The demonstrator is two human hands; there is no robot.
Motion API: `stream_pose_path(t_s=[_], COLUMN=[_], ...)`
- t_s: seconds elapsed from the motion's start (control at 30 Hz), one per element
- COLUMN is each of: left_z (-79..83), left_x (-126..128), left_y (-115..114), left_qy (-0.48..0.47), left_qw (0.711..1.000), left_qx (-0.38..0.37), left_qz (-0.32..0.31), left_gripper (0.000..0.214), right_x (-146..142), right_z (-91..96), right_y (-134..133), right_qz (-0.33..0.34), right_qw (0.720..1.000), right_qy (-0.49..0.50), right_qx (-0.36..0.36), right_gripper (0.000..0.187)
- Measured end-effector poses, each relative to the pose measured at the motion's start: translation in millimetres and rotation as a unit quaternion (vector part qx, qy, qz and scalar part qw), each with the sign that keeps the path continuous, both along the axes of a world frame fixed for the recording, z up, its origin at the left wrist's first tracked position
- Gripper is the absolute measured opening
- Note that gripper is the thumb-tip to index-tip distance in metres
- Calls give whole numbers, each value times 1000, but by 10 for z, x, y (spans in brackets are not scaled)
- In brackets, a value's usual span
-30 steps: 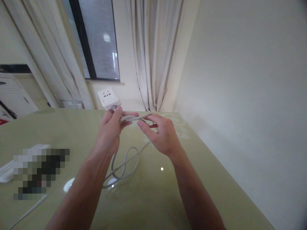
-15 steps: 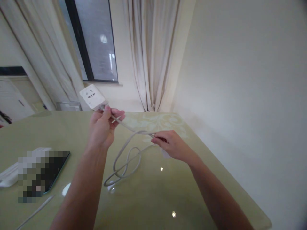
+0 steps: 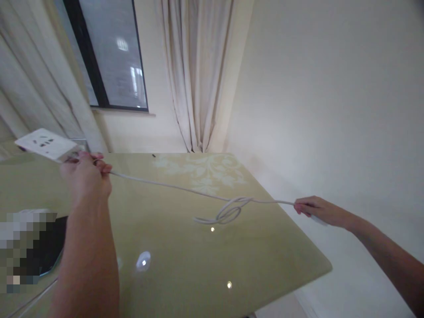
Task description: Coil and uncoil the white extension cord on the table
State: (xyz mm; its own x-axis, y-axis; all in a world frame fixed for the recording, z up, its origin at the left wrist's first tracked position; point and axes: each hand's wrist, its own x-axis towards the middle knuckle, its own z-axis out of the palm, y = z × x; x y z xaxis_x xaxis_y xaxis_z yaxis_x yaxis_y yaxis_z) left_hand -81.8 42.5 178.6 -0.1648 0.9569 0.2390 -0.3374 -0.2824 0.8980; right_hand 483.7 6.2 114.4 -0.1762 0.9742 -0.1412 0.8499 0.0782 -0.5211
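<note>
A white extension socket (image 3: 49, 145) with several slots in its face is raised at the far left. My left hand (image 3: 88, 174) is closed around its cord end, fingers wrapped on the cable. From there the pale cable (image 3: 159, 183) runs to the right above the table, nearly taut, with a loose looped tangle (image 3: 228, 213) hanging in it right of the middle. My right hand (image 3: 313, 208) pinches the cable beyond the table's right edge. Something white shows under that hand, perhaps the plug, mostly hidden by the fingers.
The glossy greenish table (image 3: 179, 274) ends at a rounded corner on the right, near the pale wall (image 3: 324, 110). A dark tablet-like thing (image 3: 49, 243), partly blurred out, lies at left with a thin white cord (image 3: 36, 296). Curtains (image 3: 198, 79) and a window stand behind.
My hands have moved well apart, the left one leftward with the socket, the right one to the right. The cable has stretched out, and its loops have drawn smaller.
</note>
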Motion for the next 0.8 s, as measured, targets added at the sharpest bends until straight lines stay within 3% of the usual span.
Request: stream_pose_path(t_s=[0.13,0.23,0.33,0.43,0.5,0.6,0.7,0.8], left_z=[-180,-317,-388,-386,-374,-401,-488,-586], left_x=[163,204,217,309,396,487,497,479], left_y=[40,230,440,521,503,466,497,565], left_qy=[25,32,12,-26,-20,49,129,215], left_qw=[999,997,989,990,990,986,977,962], left_qx=[3,52,99,123,139,152,145,113], left_qz=[-27,39,105,65,33,39,90,129], left_gripper=[45,30,26,32,33,36,32,28], right_x=[33,-294,-820,-1454,-1876,-2412,-2761,-2931], right_z=[137,319,458,477,426,320,238,185], right_y=[147,390,706,1021,1172,1253,1187,1077], right_qz=[-127,-211,-218,-168,-134,-75,16,88], right_qw=[987,955,886,800,777,806,848,843], right_qy=[25,142,310,474,521,477,305,108], right_qx=[93,152,268,326,326,343,434,520], right_gripper=[46,42,34,33,33,36,35,29])
